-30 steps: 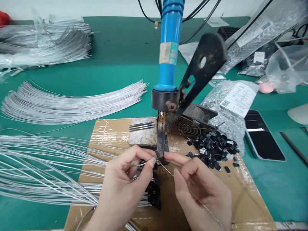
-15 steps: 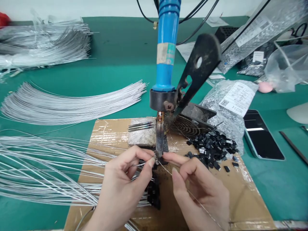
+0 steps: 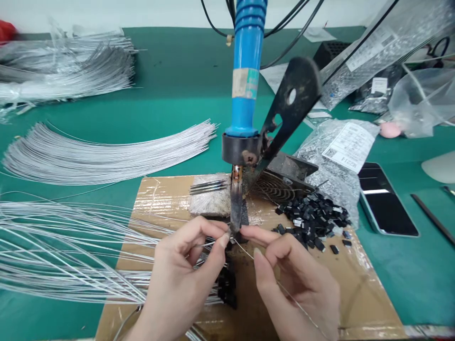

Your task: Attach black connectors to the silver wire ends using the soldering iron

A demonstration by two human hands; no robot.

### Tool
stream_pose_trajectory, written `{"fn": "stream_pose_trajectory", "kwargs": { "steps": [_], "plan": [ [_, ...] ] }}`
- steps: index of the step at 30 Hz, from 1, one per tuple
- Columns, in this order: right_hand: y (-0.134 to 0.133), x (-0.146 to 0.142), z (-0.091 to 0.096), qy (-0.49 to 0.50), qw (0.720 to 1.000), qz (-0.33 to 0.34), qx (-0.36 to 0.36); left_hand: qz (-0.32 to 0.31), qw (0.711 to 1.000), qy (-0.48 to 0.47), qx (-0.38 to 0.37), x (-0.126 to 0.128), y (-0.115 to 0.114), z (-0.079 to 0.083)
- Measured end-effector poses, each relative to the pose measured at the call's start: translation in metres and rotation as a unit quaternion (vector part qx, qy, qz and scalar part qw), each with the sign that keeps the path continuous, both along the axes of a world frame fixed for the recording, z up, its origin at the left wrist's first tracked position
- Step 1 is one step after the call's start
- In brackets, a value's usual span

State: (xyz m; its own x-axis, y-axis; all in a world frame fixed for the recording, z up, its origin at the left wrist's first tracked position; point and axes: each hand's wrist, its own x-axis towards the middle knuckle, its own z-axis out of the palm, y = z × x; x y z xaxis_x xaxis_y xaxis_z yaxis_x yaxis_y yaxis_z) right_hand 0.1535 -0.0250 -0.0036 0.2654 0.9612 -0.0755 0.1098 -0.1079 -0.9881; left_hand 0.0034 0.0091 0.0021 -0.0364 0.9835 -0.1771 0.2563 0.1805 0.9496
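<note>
The thin silvery wire [image 3: 244,250] beside my right hand [image 3: 302,279] looks like smooth, shiny metal. At its twelve o'clock, the ribbed blue handle [image 3: 246,54] is glossy plastic, the long grey tip [image 3: 235,201] dull, scorched metal. The flat brown cardboard sheet [image 3: 161,196] shines in patches; toward ten o'clock, the curved white wire bundle [image 3: 106,154] looks smooth.

Single view from your own head, facing forward and tilted down over the green counter [image 3: 185,111], close in on your left hand [image 3: 186,277] at seven o'clock and right hand [image 3: 302,284] at five, reaching back to a strip of white wall [image 3: 159,13] at twelve o'clock
</note>
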Motion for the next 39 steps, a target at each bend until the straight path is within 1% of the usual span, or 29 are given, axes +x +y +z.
{"fn": "stream_pose_trajectory", "kwargs": {
  "steps": [4, 8, 12, 16, 20, 25, 29, 35, 39],
  "plan": [
    [0.0003, 0.0004, -0.0018, -0.007, 1.000, 0.004, 0.016, 0.001, 1.000, 0.007, -0.004, -0.0001, 0.0010, -0.0018],
    [0.0007, 0.0003, -0.0015, -0.016, 1.000, 0.005, 0.021, -0.005, 1.000, 0.007, -0.006, -0.0009, 0.0007, 0.0001],
    [0.0010, 0.0005, -0.0017, -0.021, 0.999, 0.006, 0.034, -0.004, 1.000, 0.002, 0.014, -0.0002, 0.0004, 0.0024],
    [0.0012, -0.0001, -0.0022, -0.005, 0.999, 0.012, 0.036, 0.001, 1.000, -0.002, 0.027, 0.0012, 0.0007, 0.0030],
    [0.0011, -0.0008, -0.0020, -0.012, 0.999, 0.000, 0.044, 0.000, 0.999, -0.002, 0.042, 0.0021, 0.0014, 0.0029],
    [0.0000, 0.0013, -0.0033, -0.036, 0.998, 0.007, 0.041, -0.005, 1.000, 0.004, 0.028, 0.0012, 0.0009, 0.0020],
    [-0.0007, 0.0020, -0.0046, -0.029, 0.999, 0.015, 0.035, -0.004, 1.000, 0.002, 0.024, 0.0004, -0.0013, 0.0015],
    [-0.0004, 0.0010, -0.0051, -0.026, 0.999, 0.014, 0.045, -0.002, 0.999, 0.001, 0.038, 0.0020, 0.0002, 0.0016],
    [-0.0006, 0.0017, -0.0055, -0.022, 0.998, 0.022, 0.047, -0.002, 0.999, 0.009, 0.031, 0.0019, 0.0001, 0.0009]
  ]
}}
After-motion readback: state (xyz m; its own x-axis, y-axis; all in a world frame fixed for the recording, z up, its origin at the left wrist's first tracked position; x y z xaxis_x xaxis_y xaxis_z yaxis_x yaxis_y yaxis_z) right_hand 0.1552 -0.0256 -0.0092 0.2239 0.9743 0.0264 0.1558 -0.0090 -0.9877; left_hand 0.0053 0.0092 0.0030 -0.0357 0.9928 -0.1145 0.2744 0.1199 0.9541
